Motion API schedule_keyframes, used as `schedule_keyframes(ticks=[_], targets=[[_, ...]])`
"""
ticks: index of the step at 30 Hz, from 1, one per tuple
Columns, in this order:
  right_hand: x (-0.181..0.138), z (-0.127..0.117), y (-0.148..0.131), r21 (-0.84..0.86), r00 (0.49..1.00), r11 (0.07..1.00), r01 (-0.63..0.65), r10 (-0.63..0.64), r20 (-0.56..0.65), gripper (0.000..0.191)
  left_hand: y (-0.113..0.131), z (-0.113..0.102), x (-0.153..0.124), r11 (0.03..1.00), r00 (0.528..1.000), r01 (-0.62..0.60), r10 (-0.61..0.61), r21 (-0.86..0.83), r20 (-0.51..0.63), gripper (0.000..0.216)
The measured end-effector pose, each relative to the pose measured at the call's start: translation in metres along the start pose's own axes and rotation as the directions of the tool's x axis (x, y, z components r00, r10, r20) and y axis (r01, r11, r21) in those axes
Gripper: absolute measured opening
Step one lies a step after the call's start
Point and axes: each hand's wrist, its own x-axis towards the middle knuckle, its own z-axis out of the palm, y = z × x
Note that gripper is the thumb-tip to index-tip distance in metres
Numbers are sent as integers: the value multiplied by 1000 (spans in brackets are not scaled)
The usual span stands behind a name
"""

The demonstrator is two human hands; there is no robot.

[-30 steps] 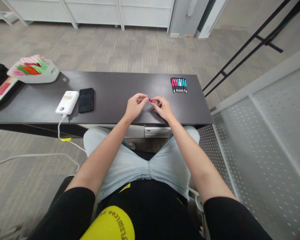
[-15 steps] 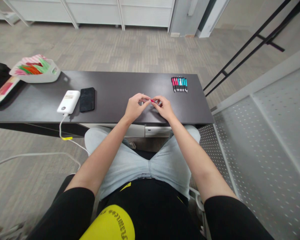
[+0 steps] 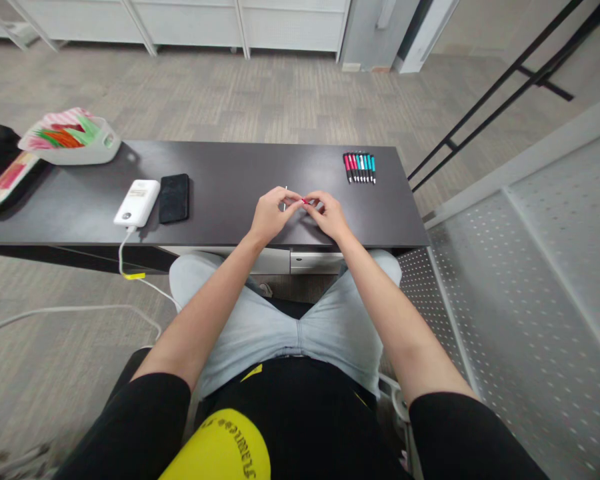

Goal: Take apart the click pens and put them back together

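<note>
My left hand (image 3: 274, 212) and my right hand (image 3: 327, 212) meet above the front part of the dark table. Between their fingertips is a small red piece (image 3: 305, 201), pinched from both sides; most of it is hidden, so its kind is unclear. A thin, pale, upright sliver (image 3: 285, 191) shows by the fingers of my left hand; I cannot tell whether it is held. To the right, farther back, lies a row of several pens (image 3: 360, 168) with red, white and teal barrels and black lower ends.
A black phone (image 3: 175, 199) and a white power bank (image 3: 137, 203) with a white cable (image 3: 122, 257) lie left on the dark table (image 3: 220, 193). Beyond them is a white basket (image 3: 87, 155) of colourful items. A perforated panel (image 3: 520, 267) stands at the right.
Both hands keep almost the same pose, fingertips together on the red piece. The view has shifted very slightly; nothing on the table has visibly moved.
</note>
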Motion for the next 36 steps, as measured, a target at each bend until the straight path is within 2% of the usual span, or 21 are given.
schedule_keyframes(ticks=[5,15,21,25,32,36], targets=[[0,1,5,-2,1000,1000,25,-25,-2,24,-4,0,2,999,998,-42,43,21,-46,6],[0,2,7,-8,999,999,46,-46,2,17,-4,-3,2,995,999,-52,52,86,-1,8],[-1,1,7,-15,1000,999,29,-29,9,20,-8,-4,2,988,994,-106,109,109,-24,9],[-1,1,8,-6,999,999,46,-46,8,21,-9,-3,2,986,996,-94,93,140,10,10],[0,1,8,8,999,1000,30,-31,18,21,-6,1,2,997,998,-56,57,45,-30,5],[0,1,7,-3,1000,1000,12,-12,15,22,-5,2,2,999,998,-28,31,47,-48,8]])
